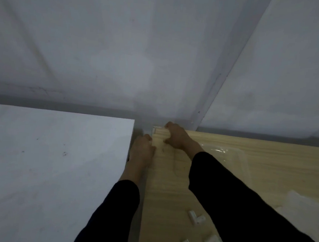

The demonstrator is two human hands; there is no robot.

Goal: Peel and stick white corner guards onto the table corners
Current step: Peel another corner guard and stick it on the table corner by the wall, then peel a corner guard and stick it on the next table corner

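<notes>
Up at the far left corner of the wooden tabletop [164,197], a white corner guard [155,128] shows dimly. The left hand [143,148] clasps the side edge just beside it, and the right hand [174,136] curls over the far edge. Three spare guards [197,217] lie nearer.

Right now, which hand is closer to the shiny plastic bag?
Right. The right hand is just left of the plastic bag; the left hand is farther left, at the edge of the wooden table.
</notes>
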